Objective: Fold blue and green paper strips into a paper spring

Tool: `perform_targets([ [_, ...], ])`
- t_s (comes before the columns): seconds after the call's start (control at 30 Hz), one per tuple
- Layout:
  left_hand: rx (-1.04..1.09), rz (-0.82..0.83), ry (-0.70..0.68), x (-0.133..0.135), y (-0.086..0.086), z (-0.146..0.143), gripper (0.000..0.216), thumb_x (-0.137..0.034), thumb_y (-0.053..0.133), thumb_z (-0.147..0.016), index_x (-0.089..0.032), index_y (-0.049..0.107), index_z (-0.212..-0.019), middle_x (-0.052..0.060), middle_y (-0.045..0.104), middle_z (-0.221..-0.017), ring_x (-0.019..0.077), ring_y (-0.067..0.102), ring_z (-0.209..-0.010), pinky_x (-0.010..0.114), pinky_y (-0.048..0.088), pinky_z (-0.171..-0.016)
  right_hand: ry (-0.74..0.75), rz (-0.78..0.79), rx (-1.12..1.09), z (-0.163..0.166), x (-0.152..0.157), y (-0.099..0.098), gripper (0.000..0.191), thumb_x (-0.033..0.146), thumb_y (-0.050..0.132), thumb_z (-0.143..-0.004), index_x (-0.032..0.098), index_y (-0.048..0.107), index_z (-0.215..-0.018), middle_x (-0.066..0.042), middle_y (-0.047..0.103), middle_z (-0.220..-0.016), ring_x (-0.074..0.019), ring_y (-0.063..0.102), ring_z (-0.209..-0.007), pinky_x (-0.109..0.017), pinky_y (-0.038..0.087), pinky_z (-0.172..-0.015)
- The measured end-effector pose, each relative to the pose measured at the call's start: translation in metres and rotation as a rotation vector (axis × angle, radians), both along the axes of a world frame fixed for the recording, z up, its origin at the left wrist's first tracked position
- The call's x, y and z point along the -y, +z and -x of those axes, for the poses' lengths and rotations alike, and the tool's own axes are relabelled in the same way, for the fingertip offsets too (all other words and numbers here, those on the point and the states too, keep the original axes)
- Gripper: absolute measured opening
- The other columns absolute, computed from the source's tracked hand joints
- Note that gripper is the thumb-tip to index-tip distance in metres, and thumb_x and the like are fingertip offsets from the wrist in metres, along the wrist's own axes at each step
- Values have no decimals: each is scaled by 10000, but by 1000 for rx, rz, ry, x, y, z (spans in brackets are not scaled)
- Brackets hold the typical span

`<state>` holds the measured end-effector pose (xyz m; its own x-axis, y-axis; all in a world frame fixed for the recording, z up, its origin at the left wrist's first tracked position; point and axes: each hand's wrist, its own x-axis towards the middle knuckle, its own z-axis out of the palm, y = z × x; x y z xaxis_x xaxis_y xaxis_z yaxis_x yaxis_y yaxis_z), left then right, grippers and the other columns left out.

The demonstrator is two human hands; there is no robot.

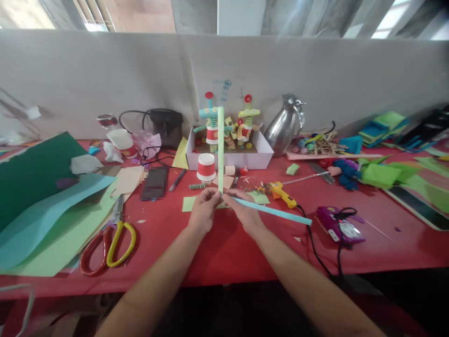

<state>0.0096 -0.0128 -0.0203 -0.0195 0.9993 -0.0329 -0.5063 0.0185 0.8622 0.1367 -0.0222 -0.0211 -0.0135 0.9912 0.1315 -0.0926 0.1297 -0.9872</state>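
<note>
My left hand (203, 209) and my right hand (244, 209) meet at the middle, above the red table. Between their fingertips is the joint of two paper strips. The light green paper strip (220, 150) points straight up and away, while the blue paper strip (273, 210) slants out to the right over my right hand. Both hands are closed at the fingertips around the crossing ends. Just beyond them stand a red and white paper cup (206, 167) and a small folded paper spring (197, 186). Pale green paper (189, 204) lies behind the hands.
A white box (229, 161) holding paper-cup figures stands at the back, beside a metal jug (286, 124). Large scissors (117, 236) and coloured sheets (45, 234) lie left. On the right are a yellow glue gun (283, 194), its black cord and a purple device (340, 225).
</note>
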Motion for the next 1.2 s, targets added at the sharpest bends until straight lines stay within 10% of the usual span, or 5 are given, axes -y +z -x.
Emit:
perform_targets([
  [0.4,-368,-13,-28,4,-2,6,166,-270,782,-636,-152,688,-705,3,660,-667,115,575,-647,249,439,-667,-103,26,91,-8,-2,-9,185,371,688,-728,204,724,-799,-4,681,-709,-173,600,-705,-307,466,-692],
  [1.2,-248,87,-209,-3,4,20,242,-290,824,-589,-141,717,-747,44,697,-736,148,629,-678,316,486,-756,-16,136,-130,-7,-4,-8,217,337,778,-625,195,707,-772,12,654,-628,-152,594,-624,-330,495,-695],
])
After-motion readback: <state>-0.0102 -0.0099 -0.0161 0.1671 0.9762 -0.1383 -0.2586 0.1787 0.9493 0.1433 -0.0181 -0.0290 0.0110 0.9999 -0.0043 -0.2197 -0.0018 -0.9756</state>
